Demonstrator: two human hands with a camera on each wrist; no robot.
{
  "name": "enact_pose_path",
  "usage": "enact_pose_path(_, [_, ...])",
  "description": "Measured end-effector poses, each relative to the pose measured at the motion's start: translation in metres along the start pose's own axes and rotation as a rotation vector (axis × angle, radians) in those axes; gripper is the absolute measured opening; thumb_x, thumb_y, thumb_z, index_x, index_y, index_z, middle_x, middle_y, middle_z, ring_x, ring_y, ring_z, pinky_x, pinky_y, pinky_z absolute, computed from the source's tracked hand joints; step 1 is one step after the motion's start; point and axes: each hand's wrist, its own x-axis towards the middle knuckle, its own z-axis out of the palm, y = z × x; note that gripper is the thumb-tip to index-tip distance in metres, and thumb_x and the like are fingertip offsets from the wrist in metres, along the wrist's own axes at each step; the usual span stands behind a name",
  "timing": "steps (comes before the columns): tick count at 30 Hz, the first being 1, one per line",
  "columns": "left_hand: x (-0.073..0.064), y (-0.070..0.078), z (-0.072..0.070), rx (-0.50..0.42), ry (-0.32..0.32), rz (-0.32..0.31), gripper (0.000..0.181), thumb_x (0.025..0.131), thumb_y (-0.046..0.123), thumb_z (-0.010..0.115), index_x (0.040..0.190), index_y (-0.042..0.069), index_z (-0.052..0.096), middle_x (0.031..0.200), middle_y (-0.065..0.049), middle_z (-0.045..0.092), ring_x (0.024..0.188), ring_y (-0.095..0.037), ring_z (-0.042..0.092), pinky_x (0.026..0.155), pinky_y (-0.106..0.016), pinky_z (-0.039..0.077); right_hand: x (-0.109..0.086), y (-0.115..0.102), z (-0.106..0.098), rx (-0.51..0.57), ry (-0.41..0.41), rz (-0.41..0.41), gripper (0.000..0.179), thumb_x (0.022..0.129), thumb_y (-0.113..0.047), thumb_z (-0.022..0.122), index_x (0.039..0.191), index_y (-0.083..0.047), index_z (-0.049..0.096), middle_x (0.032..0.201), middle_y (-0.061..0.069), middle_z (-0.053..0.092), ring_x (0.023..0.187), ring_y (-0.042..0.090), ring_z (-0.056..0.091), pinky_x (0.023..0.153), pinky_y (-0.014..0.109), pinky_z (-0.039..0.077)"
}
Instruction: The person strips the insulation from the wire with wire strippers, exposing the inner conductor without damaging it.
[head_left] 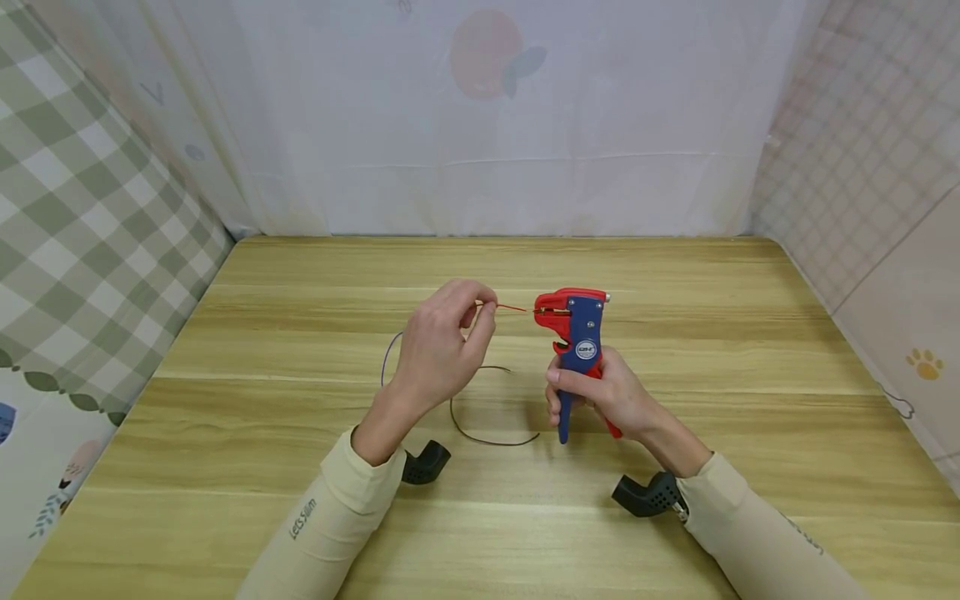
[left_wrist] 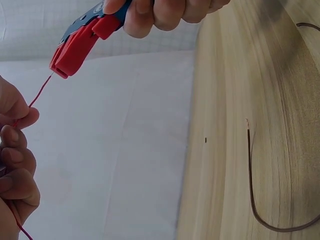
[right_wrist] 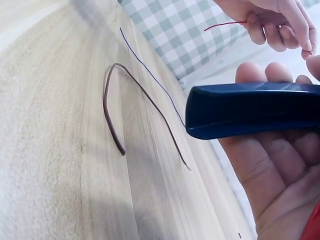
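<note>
My left hand (head_left: 450, 333) pinches a thin red wire (head_left: 512, 307) between thumb and fingertips. The wire's front end points right, to the mouth of a red-and-blue wire stripper (head_left: 585, 329); in the left wrist view its tip comes right up to the red nose (left_wrist: 70, 60). My right hand (head_left: 617, 392) grips the stripper by its handles, nose to the left and held upright. More red wire (left_wrist: 22, 231) trails below the left hand. On the table under the hands lies a curved brown wire (right_wrist: 106, 102), with bare copper at one end (left_wrist: 247, 122).
A blue wire (right_wrist: 150, 72) lies on the wooden table (head_left: 262, 400) beside the brown one. A small dark scrap (left_wrist: 205, 140) lies near the table's far edge. Black angled pieces (head_left: 426, 463) stick out at both wrists. A pale curtain (head_left: 360, 108) hangs behind the table.
</note>
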Motion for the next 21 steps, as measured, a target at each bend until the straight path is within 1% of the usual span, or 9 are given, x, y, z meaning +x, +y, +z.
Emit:
enact_pose_path(5, [-0.0004,0.0001,-0.0002,0.014,0.013,0.018,0.013,0.100,0.006,0.059,0.095,0.006,0.071,0.077,-0.006,0.058,0.067,-0.020,0.053,0.055,-0.028,0.038,-0.0004,-0.0010,0.0007,-0.016,0.013,-0.019,0.013,0.107,-0.003,0.050,0.098,0.000,0.058,0.074,-0.001,0.069,0.064,0.017,0.071,0.063,0.038,0.063])
enact_pose_path(10, [-0.0006,-0.0001,-0.0001,0.022,0.015,0.020,0.013,0.100,0.006,0.059,0.095,0.006,0.072,0.078,-0.006,0.059,0.067,-0.020,0.054,0.054,-0.028,0.038,-0.0011,-0.0014,0.0009,-0.014,0.029,-0.010,0.013,0.107,-0.002,0.050,0.096,0.002,0.057,0.072,0.000,0.068,0.061,0.016,0.070,0.060,0.037,0.062])
enact_pose_path(16, [-0.0006,-0.0004,0.0003,0.024,0.021,0.024,0.013,0.100,0.007,0.060,0.095,0.006,0.072,0.077,-0.005,0.058,0.067,-0.019,0.053,0.054,-0.028,0.037,-0.0010,-0.0014,0.0011,-0.016,0.042,-0.016,0.016,0.107,-0.002,0.050,0.094,-0.003,0.059,0.070,-0.001,0.067,0.060,0.016,0.069,0.059,0.037,0.062])
enact_pose_path(21, [-0.0005,0.0002,0.0016,0.016,0.010,0.022,0.013,0.101,0.006,0.060,0.097,0.006,0.072,0.080,-0.006,0.061,0.068,-0.018,0.053,0.056,-0.028,0.038,0.0003,-0.0011,0.0019,-0.024,0.103,-0.021,0.019,0.107,-0.005,0.051,0.089,-0.005,0.056,0.063,-0.001,0.061,0.052,0.018,0.064,0.055,0.038,0.059])
